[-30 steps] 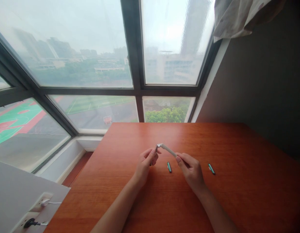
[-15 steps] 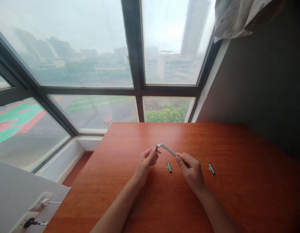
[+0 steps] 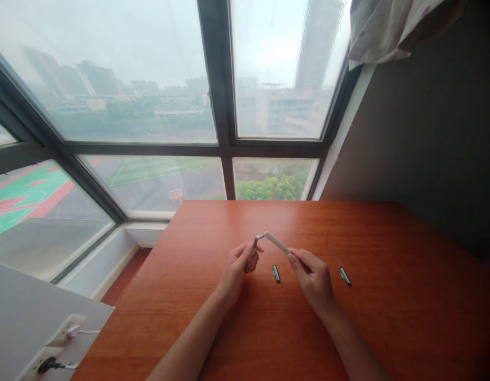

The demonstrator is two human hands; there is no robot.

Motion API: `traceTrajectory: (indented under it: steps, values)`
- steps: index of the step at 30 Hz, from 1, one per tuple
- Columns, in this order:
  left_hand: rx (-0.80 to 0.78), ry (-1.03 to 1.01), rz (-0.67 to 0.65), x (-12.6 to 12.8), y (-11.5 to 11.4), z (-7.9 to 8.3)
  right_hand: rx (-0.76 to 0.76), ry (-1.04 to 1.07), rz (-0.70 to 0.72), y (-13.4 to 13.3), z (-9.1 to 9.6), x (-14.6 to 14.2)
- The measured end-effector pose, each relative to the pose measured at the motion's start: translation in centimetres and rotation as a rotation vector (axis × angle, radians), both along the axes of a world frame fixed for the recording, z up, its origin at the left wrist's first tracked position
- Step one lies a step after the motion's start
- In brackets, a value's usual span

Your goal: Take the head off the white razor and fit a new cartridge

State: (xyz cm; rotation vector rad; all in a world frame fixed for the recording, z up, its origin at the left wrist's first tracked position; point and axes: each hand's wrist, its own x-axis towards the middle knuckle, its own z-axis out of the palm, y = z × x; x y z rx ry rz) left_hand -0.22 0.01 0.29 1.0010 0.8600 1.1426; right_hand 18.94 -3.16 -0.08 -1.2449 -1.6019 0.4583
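Observation:
My left hand (image 3: 241, 266) is closed around a silvery razor handle (image 3: 255, 241), whose bent metal end sticks up past the thumb. From the other side, my right hand (image 3: 310, 272) grips a slim pale grey stick (image 3: 277, 243) between thumb and fingers. The stick's far tip points up and left and meets or nearly meets the end of the handle; whether they touch is too small to tell. A green-and-black razor cartridge (image 3: 276, 273) lies on the table between my hands. Another razor cartridge (image 3: 345, 276) rests to the right of my right hand.
Both hands are above a reddish-brown wooden table (image 3: 245, 338). Large windows (image 3: 142, 69) in dark frames stand behind it. A pale curtain (image 3: 383, 32) hangs at the upper right. Plugs sit in a wall socket (image 3: 66, 330) at the lower left.
The pale stick's tip has shifted slightly up and right, showing more of the razor handle's metal end. Both hands have hardly moved, and the cartridges lie where they were.

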Motion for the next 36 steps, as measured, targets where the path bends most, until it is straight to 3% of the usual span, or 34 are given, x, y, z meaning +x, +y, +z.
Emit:
traceTrajectory:
  steps: [13, 20, 36]
  values:
    - [0.03, -0.012, -0.032, 0.02, -0.12, -0.01, -0.007, -0.002, 0.048, -0.01, -0.01, -0.15]
    - [0.017, -0.037, -0.015, 0.01, 0.0, -0.28, -0.02, 0.001, -0.024, 0.04, -0.04, 0.1]
    - [0.047, -0.039, -0.03, -0.11, -0.14, -0.29, -0.045, 0.01, 0.006, 0.04, -0.03, 0.04]
